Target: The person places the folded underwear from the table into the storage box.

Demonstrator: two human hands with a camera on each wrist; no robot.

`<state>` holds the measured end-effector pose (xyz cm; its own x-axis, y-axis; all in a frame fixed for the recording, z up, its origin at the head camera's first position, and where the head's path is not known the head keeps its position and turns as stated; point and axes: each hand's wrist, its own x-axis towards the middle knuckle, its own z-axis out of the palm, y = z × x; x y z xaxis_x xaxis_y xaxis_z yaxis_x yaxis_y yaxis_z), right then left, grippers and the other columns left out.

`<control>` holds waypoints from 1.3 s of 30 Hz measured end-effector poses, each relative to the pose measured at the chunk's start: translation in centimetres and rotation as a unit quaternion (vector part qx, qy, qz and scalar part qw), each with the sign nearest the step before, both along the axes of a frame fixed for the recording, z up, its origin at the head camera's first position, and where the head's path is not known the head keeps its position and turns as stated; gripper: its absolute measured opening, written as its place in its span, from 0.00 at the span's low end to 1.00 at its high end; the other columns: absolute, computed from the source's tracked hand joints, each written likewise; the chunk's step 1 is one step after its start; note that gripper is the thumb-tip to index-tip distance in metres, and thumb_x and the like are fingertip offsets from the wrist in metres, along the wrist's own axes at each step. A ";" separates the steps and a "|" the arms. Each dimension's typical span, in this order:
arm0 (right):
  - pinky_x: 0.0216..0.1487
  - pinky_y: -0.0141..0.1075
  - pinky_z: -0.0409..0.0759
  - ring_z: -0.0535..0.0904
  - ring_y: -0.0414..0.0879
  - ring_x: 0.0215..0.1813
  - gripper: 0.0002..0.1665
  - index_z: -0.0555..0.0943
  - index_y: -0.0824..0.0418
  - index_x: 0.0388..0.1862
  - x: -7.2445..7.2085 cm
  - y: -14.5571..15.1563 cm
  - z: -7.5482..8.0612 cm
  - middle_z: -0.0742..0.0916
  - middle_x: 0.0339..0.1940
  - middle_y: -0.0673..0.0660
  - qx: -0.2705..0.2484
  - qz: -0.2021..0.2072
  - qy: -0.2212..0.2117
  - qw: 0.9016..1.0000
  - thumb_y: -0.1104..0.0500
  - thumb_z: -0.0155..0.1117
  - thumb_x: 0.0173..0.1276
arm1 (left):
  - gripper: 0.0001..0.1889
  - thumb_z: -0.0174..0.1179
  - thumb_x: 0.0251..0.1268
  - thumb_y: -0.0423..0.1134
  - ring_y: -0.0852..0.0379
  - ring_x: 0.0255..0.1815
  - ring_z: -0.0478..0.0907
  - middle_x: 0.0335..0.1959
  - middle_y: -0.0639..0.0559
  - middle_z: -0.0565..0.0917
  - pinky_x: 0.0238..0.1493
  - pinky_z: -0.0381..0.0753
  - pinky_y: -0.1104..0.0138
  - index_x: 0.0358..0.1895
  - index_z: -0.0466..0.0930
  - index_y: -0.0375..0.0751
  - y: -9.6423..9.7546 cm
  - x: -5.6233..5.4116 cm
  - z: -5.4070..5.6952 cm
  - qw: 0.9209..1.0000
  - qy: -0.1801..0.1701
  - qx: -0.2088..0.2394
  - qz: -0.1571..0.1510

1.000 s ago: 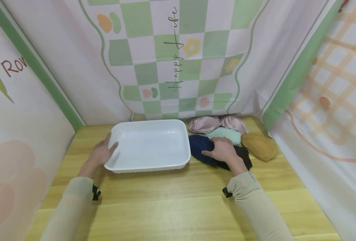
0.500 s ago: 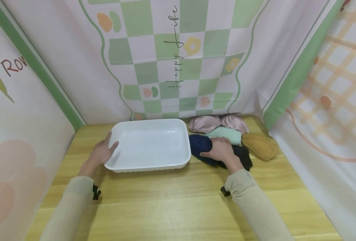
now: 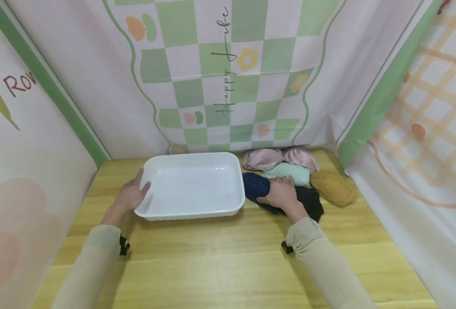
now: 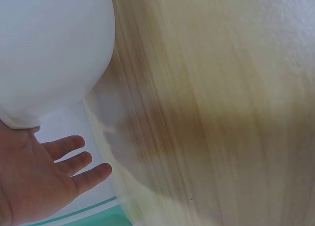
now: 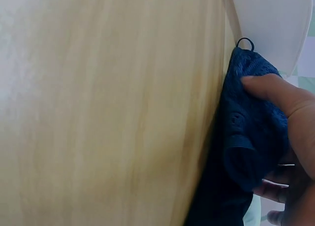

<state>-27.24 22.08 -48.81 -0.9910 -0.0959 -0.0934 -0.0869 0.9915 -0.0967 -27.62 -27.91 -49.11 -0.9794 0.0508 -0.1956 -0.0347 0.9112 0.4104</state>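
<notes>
My left hand (image 3: 128,198) holds the left rim of a white rectangular tray (image 3: 193,189), the thumb over the inside edge. In the left wrist view, several of its fingers (image 4: 91,179) extend outside the tray wall. Just right of the tray, my right hand (image 3: 282,193) grips a folded navy lace bra (image 5: 251,103), thumb on the near side and other fingers behind it. A small loop stands out at its end by the tray. Black fabric (image 3: 309,201) lies below and right of it, partly covered by my hand.
Behind my right hand lie a mint-green folded piece (image 3: 289,172) and a pink satin bra (image 3: 264,159) against the back curtain. A mustard-coloured folded piece (image 3: 333,188) is at the right. Printed curtains enclose the wooden table (image 3: 212,262) at the back and both sides.
My right hand has shifted slightly left on the navy bra, showing more of the black fabric. The left hand and the tray stay in place.
</notes>
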 end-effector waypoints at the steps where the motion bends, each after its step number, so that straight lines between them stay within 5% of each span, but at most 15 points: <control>1: 0.77 0.64 0.51 0.68 0.68 0.69 0.53 0.76 0.68 0.64 0.0 0.0 0.0 0.81 0.62 0.68 0.000 0.000 0.002 1.000 0.29 0.70 0.54 | 0.41 0.19 0.75 0.69 0.22 0.76 0.50 0.78 0.24 0.47 0.75 0.52 0.34 0.79 0.18 0.52 0.0 0.0 0.0 1.000 0.001 -0.001 -0.001; 21: 0.73 0.63 0.60 0.78 0.66 0.59 0.40 0.82 0.67 0.53 0.0 0.9 -0.6 0.87 0.50 0.67 -0.041 0.003 0.062 0.997 0.34 0.67 0.57 | 0.38 0.20 0.78 0.65 0.22 0.75 0.53 0.78 0.23 0.49 0.74 0.55 0.34 0.79 0.18 0.54 0.0 0.0 0.0 1.000 0.000 0.005 0.000; 32: 0.75 0.65 0.57 0.77 0.66 0.61 0.42 0.80 0.68 0.58 0.0 1.5 0.4 0.86 0.54 0.68 -0.067 -0.010 0.074 0.995 0.33 0.64 0.61 | 0.37 0.23 0.79 0.62 0.22 0.74 0.56 0.76 0.22 0.52 0.74 0.58 0.35 0.80 0.20 0.51 0.1 0.2 0.2 1.000 0.007 0.005 0.001; 39: 0.70 0.63 0.64 0.80 0.65 0.57 0.40 0.81 0.67 0.53 0.2 1.9 1.7 0.87 0.49 0.68 -0.077 -0.014 0.109 0.991 0.34 0.65 0.59 | 0.38 0.20 0.78 0.64 0.22 0.73 0.57 0.76 0.21 0.53 0.74 0.58 0.35 0.80 0.20 0.50 0.1 0.2 0.0 1.000 0.013 0.003 -0.004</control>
<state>-27.01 23.99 -47.08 -0.9885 -0.0655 0.1363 -0.0958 0.9686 -0.2294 -27.44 -27.86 -49.13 -0.9837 0.0600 -0.1697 -0.0164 0.9090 0.4164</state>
